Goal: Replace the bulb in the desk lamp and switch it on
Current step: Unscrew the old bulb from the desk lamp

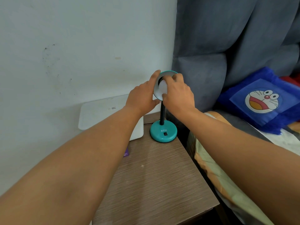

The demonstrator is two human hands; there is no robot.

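A small teal desk lamp stands on a wooden bedside table [155, 176], its round base [163, 133] carrying a black rocker switch [165, 134]. A black flexible neck [162, 115] rises to the teal shade [168, 72], which faces me. My left hand [142, 96] clasps the shade's left rim, thumb under it and fingers over its top. My right hand [177, 93] is wrapped around a white bulb [162, 88] sitting in the shade's socket. The bulb is unlit.
A white flat box [100, 111] leans against the pale wall behind the table's left side. A purple card [126, 152] peeks out beside my left forearm. To the right is a bed with a grey headboard [203, 75] and a blue cartoon cushion [261, 99].
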